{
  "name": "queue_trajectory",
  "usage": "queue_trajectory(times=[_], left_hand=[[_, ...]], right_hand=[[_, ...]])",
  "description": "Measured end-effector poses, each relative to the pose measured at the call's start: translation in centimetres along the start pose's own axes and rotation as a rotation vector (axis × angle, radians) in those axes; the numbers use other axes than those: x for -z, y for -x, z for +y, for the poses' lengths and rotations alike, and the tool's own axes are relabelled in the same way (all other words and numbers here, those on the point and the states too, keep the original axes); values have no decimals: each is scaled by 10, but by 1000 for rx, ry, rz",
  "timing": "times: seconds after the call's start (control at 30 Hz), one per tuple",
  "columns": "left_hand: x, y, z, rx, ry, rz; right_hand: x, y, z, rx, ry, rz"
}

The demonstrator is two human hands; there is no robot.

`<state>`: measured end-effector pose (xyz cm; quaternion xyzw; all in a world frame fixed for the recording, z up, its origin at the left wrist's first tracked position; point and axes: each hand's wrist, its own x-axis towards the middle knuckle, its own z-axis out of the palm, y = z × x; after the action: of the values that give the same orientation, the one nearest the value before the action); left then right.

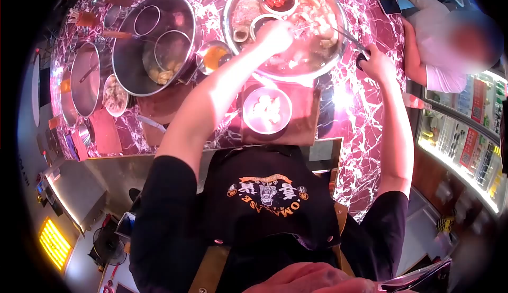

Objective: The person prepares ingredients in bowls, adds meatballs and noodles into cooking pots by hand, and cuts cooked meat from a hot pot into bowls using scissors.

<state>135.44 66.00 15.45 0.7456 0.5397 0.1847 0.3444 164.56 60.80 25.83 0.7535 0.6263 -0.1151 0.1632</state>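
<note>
A wide round metal pan (228, 28) holds pale pieces of food (317, 15) and two small sauce bowls, one with chopped red topping (277, 0). Over the pan, my left hand (275, 37) is closed, with something thin and bright pointing from it toward the food; glare hides what it is. My right hand (377, 62), at the pan's right side, grips a pair of scissors (350, 39) by the dark handles. Their blades point in over the rim toward the food. Below the pan, a white bowl (267, 124) contains pale chunks.
Left of the pan stand a large deep pot (124, 65) with baskets inside, a smaller pot (84, 84) and a ladle of orange liquid (214, 57). Another person (442, 47) is at the right counter edge, near a phone (389, 6). A lit display fridge (465, 134) stands behind.
</note>
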Motion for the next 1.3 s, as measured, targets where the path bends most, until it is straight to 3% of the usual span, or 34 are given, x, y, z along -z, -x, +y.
queue_trajectory(times=[0.1, 0.3, 0.37, 0.43, 0.47, 0.6, 0.67, 0.77, 0.9, 0.97, 1.03, 1.13, 1.23, 1.3], left_hand=[[-31, -61, 11, 108, -63, -128], [-90, -119, 6, 194, -30, -212], [-105, -116, -2, 258, 71, -179], [-111, -102, -14, 125, 259, 47], [-103, -94, -7, 256, 322, -2], [-107, -76, -18, 190, 456, -14], [-110, -70, -16, 135, 542, 94], [-107, -68, -16, 194, 461, 2], [-94, -74, -21, 127, 342, 67], [-62, -77, -10, 199, 251, -122], [-63, -84, -19, 163, 282, -107], [-51, -93, -11, 81, 51, -140], [-75, -101, -5, 191, 48, -139], [-88, -99, -4, 122, 69, -27]], right_hand=[[9, -34, -10, -4, 58, -123], [-7, -61, -10, -13, 66, -155], [-18, -64, -4, 22, 35, -125], [-20, -56, 5, 23, 7, -92], [-20, -52, 10, 32, -18, -71], [-17, -53, 24, 19, -73, -78], [-16, -61, 24, 38, -97, -101], [-22, -77, 22, 86, -142, -116], [-25, -80, 21, 121, -84, -60], [-22, -75, 15, 110, -51, -42], [-23, -75, 14, 96, -21, -26], [-28, -76, 14, 110, 33, -14], [-31, -71, 12, 132, 34, 25], [-35, -65, 12, 193, 104, 122]])
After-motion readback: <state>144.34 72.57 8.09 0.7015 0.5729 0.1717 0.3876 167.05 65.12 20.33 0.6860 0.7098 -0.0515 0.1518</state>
